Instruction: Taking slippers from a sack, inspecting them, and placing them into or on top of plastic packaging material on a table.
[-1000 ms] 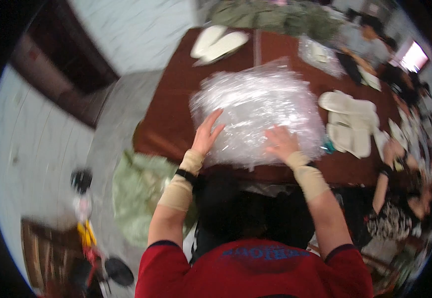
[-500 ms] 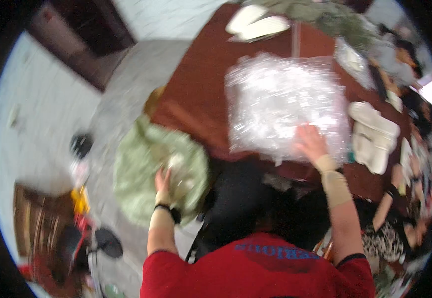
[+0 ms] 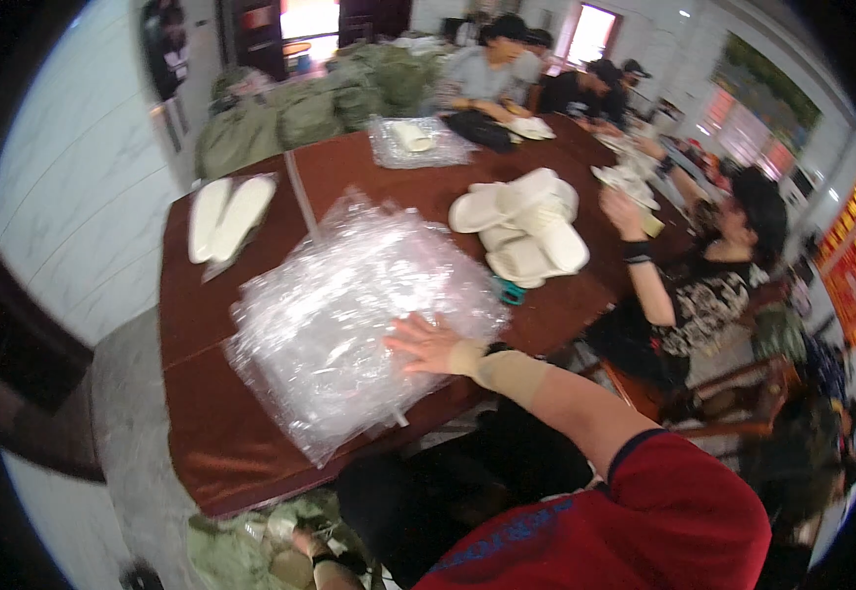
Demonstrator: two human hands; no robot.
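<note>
Stack of clear plastic bags (image 3: 349, 315) on brown counter (image 3: 212, 442); right hand (image 3: 426, 344) flat on it, fingers spread; left hand (image 3: 308, 543), now lowered below counter, reaches green sack (image 3: 236, 551), grip unclear.

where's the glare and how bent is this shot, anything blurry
Head view: white glare speckles the stack of clear plastic bags under the right hand; windows at top blow out; the brown table edges bow with fisheye, black corners; the left hand and green sack at the bottom rim are soft.
</note>
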